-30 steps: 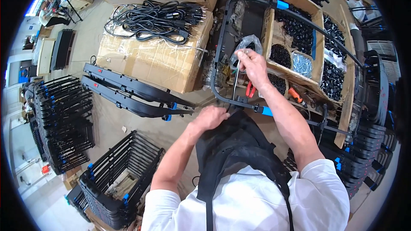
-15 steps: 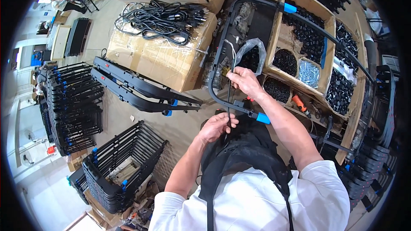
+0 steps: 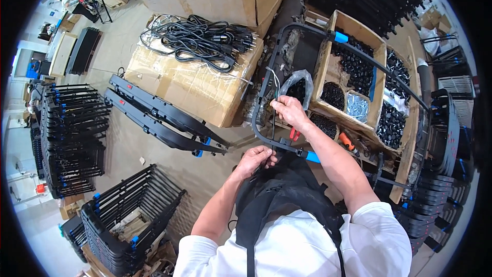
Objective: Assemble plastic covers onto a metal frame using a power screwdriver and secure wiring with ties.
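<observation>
A black tubular frame with bright blue sleeves lies in front of me, one end reaching my lap. My right hand is inside its bend, fingers pinched on a thin dark cable. White wire ends stick up beyond those fingertips, beside the frame's side bar. My left hand is just below the frame's lower bar, its fingers curled together where the cable runs down. The fingertips there are partly hidden, and the cable's lower end is out of sight against my black apron.
Coiled black power cords lie on a cardboard box. At right, a divided cardboard tray holds screws and black caps, near an orange-handled tool. Black curved frames stand at left; more are stacked below.
The view has shifted, so the bench and frame sit lower. My left hand has come closer to the frame's lower bar and its fingers have closed in. My right hand keeps its pinch.
</observation>
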A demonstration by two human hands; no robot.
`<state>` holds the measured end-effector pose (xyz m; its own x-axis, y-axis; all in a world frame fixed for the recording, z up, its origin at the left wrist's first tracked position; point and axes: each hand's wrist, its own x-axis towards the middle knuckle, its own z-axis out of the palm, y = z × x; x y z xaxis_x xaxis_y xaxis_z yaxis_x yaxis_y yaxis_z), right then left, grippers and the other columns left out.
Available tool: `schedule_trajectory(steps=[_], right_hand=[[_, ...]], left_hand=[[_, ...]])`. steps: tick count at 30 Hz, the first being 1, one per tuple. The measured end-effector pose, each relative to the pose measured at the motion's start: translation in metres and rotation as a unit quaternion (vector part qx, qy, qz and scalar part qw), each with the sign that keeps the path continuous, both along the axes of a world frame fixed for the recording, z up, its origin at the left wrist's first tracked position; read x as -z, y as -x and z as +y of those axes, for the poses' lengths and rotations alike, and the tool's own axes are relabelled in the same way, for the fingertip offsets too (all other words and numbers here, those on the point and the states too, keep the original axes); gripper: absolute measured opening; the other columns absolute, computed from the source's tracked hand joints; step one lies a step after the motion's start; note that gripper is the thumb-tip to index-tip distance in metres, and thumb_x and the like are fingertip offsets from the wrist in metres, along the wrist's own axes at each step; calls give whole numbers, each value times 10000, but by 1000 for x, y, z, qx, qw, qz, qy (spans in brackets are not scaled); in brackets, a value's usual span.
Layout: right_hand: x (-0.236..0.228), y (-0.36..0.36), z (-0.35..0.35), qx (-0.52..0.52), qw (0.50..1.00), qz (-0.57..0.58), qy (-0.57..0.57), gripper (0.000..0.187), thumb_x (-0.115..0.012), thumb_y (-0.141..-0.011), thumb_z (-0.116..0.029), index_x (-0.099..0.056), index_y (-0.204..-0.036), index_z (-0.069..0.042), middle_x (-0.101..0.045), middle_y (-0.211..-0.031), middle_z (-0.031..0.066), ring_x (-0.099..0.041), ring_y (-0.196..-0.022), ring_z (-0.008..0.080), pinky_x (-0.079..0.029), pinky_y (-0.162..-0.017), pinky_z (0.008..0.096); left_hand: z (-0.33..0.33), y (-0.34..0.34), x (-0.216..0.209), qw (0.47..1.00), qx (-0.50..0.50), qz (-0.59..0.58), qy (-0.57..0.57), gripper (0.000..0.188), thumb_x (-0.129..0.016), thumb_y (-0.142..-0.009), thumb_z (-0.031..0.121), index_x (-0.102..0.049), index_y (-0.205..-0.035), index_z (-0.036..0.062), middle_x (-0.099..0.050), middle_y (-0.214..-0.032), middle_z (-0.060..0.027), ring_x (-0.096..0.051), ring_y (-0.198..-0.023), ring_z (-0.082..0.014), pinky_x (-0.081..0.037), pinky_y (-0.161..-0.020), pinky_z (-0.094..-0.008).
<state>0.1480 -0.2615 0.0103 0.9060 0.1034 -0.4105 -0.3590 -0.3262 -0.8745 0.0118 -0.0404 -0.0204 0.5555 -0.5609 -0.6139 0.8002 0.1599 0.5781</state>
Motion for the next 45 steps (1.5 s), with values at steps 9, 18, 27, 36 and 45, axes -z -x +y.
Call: schedule_trajectory(steps=[9, 18, 27, 36, 45], right_hand=[[2, -45, -69, 7, 960, -85, 265, 250, -652, -885, -148, -806, -1064, -65, -786, -955, 191, -777, -889, 308, -608, -808, 437], [67, -47, -54, -234, 813, -201, 494, 190, -614, -911, -146, -717, -1023, -32, -743, -970, 197, -750, -883, 399, -608, -773, 515], [51, -53, -55, -200, 823, -204, 491, 278, -643, -889, -203, -706, -1064, 4, -761, -969, 201, -756, -883, 400, -607, -785, 512], [-13, -27, -69, 100, 985, 112, 79, 383, -595, -969, -154, -615, -1286, 60, -788, -1026, 167, -773, -837, 163, -541, -548, 277], [-85, 128, -26, 137, 963, 149, -179, 244, -638, -1034, -271, -671, -1098, -37, -697, -884, 43, -608, -657, 100, -414, -514, 233]], left_hand=[[-22, 10, 11, 982, -181, 30, 48, 127, -658, -1046, 179, -692, -1039, 56, -721, -878, -38, -645, -677, -116, -480, -618, -252], [-27, 11, 6, 980, -191, 47, 36, 119, -664, -1041, 173, -687, -1029, 57, -670, -848, -6, -593, -686, -90, -475, -623, -242], [-28, 9, 2, 975, -212, 51, 38, 106, -651, -1045, 156, -689, -1023, 60, -668, -845, -5, -583, -679, -86, -452, -618, -243], [-23, 12, 11, 972, -204, 77, 85, 104, -642, -1047, 149, -693, -1034, 59, -672, -847, -5, -603, -689, -101, -474, -630, -253], [-15, 4, 9, 987, -149, 56, 28, 139, -661, -1048, 181, -706, -1081, 54, -660, -903, 8, -610, -743, -86, -484, -642, -244]])
